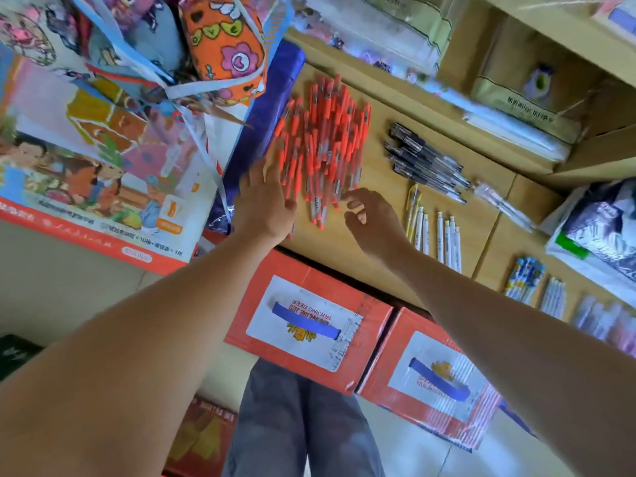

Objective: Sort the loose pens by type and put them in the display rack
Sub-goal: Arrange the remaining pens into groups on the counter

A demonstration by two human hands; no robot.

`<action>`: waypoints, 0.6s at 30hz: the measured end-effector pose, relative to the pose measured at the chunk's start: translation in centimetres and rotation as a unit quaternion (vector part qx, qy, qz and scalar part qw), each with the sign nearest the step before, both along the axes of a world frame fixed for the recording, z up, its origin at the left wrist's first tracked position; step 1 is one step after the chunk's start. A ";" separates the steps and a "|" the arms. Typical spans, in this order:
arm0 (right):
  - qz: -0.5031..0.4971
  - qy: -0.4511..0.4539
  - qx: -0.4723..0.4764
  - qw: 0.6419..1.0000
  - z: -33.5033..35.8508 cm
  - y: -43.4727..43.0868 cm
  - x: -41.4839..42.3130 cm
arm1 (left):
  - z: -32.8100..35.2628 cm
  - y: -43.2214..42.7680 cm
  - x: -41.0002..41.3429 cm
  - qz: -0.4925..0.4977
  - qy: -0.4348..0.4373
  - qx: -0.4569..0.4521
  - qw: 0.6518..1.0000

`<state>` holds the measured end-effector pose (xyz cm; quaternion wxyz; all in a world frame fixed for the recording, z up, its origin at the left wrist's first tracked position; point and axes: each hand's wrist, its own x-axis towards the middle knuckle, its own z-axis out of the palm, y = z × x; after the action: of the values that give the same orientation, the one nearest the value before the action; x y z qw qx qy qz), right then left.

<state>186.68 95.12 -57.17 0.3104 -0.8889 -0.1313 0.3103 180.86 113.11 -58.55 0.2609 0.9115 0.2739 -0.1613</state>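
The red pens (pixel 323 142) lie heaped on the shelf (pixel 385 201), long axes near-to-far. The left hand (pixel 265 201), fingers straight, touches the heap's left edge. The right hand (pixel 373 220), loosely curled and empty, hovers at its near-right end.

One view only — a wide-angle camera on the head, looking forward and steeply down along the arms (pixel 155 339). It hangs near above the wooden surface (pixel 382 173), left hand (pixel 265 201) and right hand (pixel 371 222) mid-frame, and is rolled — the surface's edge runs diagonally.

Wooden shelf (pixel 499 249) above red cartons (pixel 254 297) (beer-branded) on pale tiled floor (pixel 413 452).
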 end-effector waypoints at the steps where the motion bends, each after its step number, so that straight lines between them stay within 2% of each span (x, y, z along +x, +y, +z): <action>1: -0.006 -0.022 0.009 1.000 -0.3 0.3 0.4 | 0.0 0.0 0.4 -0.004 0.003 0.008 1.000; 5: -0.017 -0.085 0.010 0.996 -1.1 1.6 2.4 | -0.5 0.3 1.5 -0.037 0.026 0.061 0.997; 7: 0.001 -0.090 -0.009 0.996 -1.5 2.2 3.1 | -0.6 0.4 2.0 -0.022 0.035 0.074 0.996; 12: 0.008 -0.063 -0.031 0.997 -2.2 3.0 3.9 | -0.9 0.6 3.1 0.009 0.035 0.086 0.996; 18: -0.016 -0.126 -0.047 0.991 -2.2 3.1 4.7 | -0.6 0.7 3.2 0.022 0.007 0.086 0.996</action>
<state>191.40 98.24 -59.35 0.2547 -0.9364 -0.1404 0.1965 184.04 113.80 -59.18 0.1833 0.9233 0.3083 -0.1374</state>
